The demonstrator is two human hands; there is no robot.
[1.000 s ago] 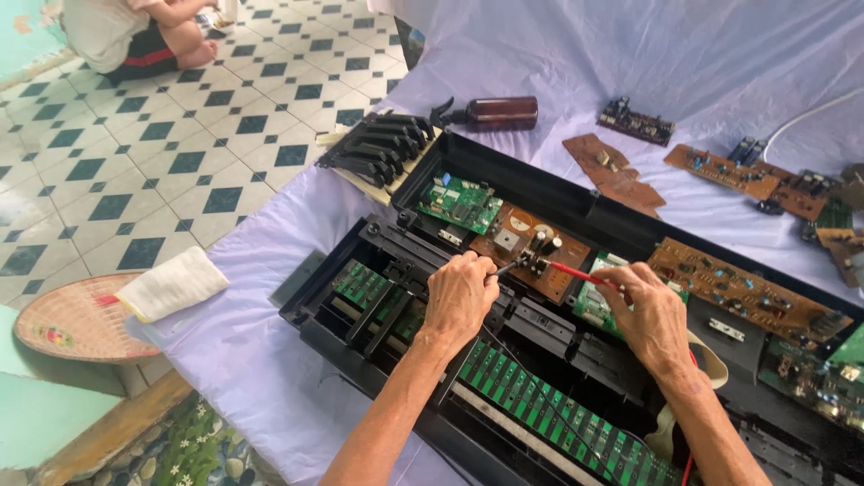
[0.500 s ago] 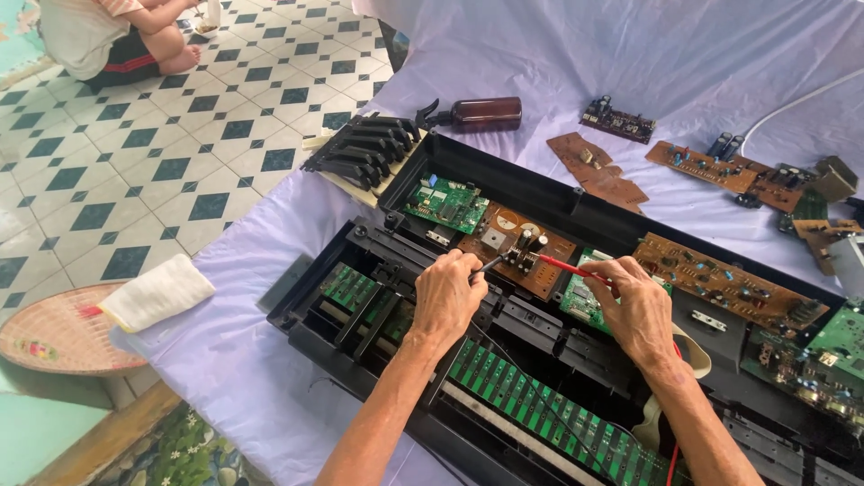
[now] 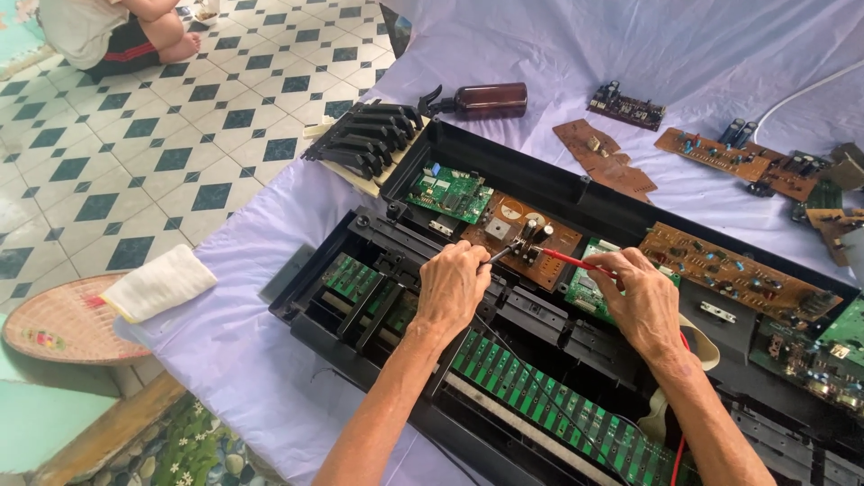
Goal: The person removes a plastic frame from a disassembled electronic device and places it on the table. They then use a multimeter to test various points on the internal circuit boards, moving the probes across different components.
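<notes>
- Left hand: fingers clenched on a black probe, tip on the brown circuit board inside the open black case. Against the pictures from a moment before, the hand sits in nearly the same place on the case; the tip has settled among the board's parts.
- Right hand: fingers grasping a red probe, tip at the same brown board, just beside the black tip. The two tips now stand closer together, which reads as a test point being measured.
- Green circuit board: left of the brown board, inside the case.
- Green key strip: along the case's near edge.
- Brown bottle: lying beyond the case's far wall.
- Loose black keys: at the case's far left corner.
- Spare boards: beyond the case, on the white sheet.
- Folded cloth: well left of the case, on a woven tray.
</notes>
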